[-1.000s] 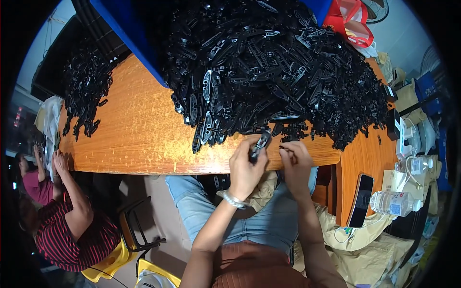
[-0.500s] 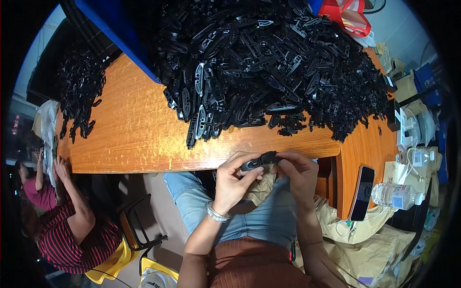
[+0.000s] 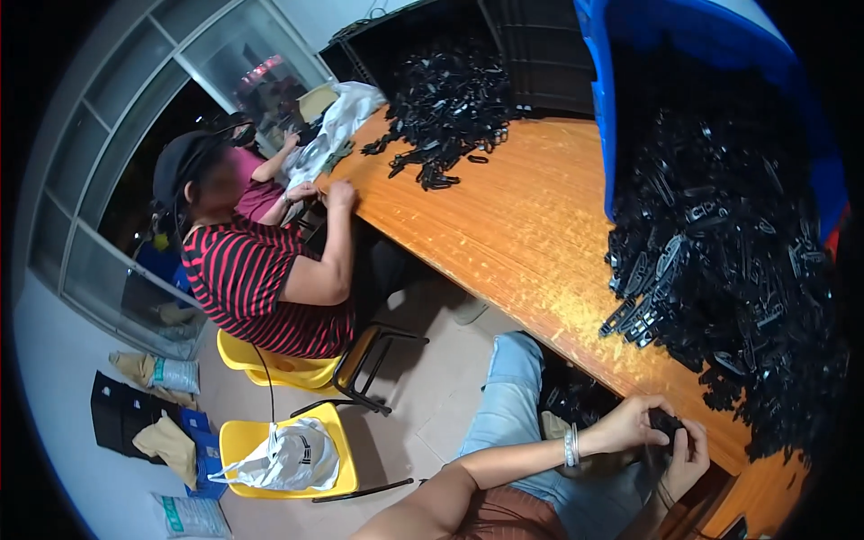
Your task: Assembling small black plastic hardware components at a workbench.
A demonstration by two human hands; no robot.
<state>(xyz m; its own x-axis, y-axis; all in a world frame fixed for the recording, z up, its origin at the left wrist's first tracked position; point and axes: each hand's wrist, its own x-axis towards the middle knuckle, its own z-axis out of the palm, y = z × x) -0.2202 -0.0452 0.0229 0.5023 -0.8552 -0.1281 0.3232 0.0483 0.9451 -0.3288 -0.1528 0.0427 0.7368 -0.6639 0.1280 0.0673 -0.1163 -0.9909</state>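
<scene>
My left hand [image 3: 625,424], with a pale bracelet at the wrist, pinches a small black plastic part [image 3: 665,422] just off the table's near edge. My right hand [image 3: 688,457] is closed on the same part from the other side, fingers bent around it. The part's details are too dark and small to make out. Beyond my hands, a large heap of black plastic parts [image 3: 711,261] spills from a tilted blue bin [image 3: 598,108] onto the wooden table [image 3: 504,234].
A second black heap [image 3: 445,108] lies at the table's far end. Two people sit on the left, the nearer in a striped shirt [image 3: 261,288]. A yellow chair [image 3: 236,445] carries a white bag [image 3: 292,457]. Sacks [image 3: 175,373] lie by the wall.
The view has swung left, bringing the co-workers, window and yellow chairs further in. Both my hands still hold the black part, which is now more covered by the fingers.
</scene>
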